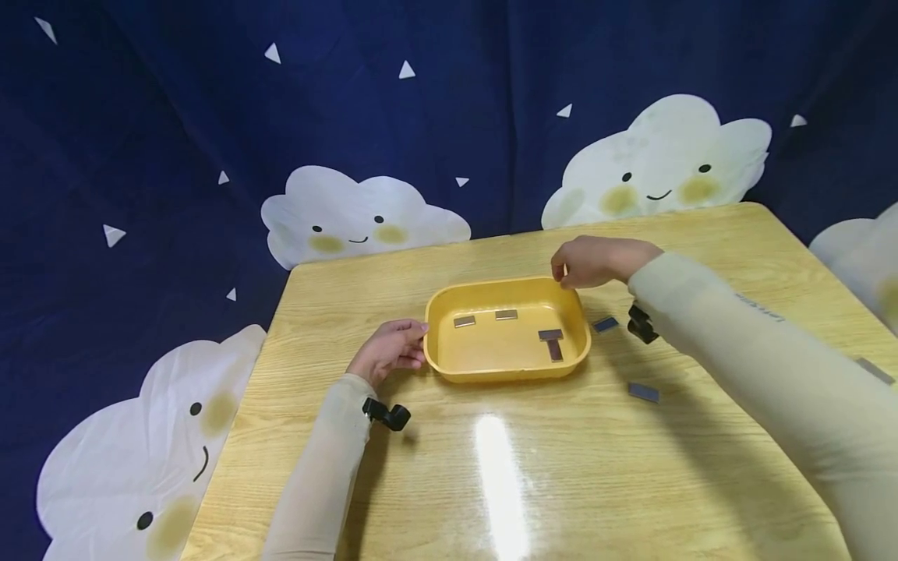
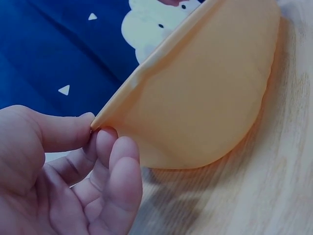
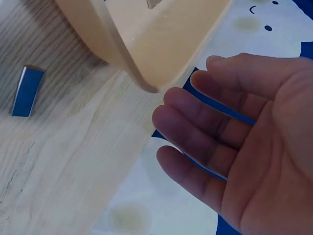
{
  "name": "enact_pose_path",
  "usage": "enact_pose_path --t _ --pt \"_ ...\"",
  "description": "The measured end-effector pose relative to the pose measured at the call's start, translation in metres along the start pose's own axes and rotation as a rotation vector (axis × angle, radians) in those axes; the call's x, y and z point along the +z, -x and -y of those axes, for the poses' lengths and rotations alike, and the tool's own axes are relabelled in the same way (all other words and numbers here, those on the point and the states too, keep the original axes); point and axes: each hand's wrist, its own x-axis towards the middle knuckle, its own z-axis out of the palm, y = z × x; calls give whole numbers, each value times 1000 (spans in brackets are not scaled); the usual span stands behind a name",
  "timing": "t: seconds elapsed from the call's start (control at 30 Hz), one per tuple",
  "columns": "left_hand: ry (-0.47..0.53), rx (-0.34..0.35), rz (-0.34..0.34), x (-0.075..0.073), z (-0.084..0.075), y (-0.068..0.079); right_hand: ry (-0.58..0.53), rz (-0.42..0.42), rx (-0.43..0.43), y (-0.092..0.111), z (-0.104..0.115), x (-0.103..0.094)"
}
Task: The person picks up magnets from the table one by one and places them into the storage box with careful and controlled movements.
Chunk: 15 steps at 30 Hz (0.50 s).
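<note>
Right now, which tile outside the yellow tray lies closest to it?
The dark blue tile just right of the yellow tray; the grey-blue tile and far-right grey tile lie farther away.

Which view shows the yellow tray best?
Head: nearly all of the yellow tray shows, floor and rim. Left wrist: its outer wall, rim pinched by the left hand. Right wrist: one corner, some inside.

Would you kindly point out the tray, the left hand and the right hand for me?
Tray (image 1: 494, 344), head view: bare floor inside it.
Left hand (image 1: 387, 349), head view: middle of the hand.
Right hand (image 3: 261, 149), right wrist view: palm.
</note>
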Motion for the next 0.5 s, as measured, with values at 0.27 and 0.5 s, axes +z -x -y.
enact_pose_path --t 0.27,0.5 --pt "1 -2 -2 0 0 -2 -20 17 38 12 -14 3" --pt "-17 4 2 0 1 -2 -32 29 76 31 -36 8"
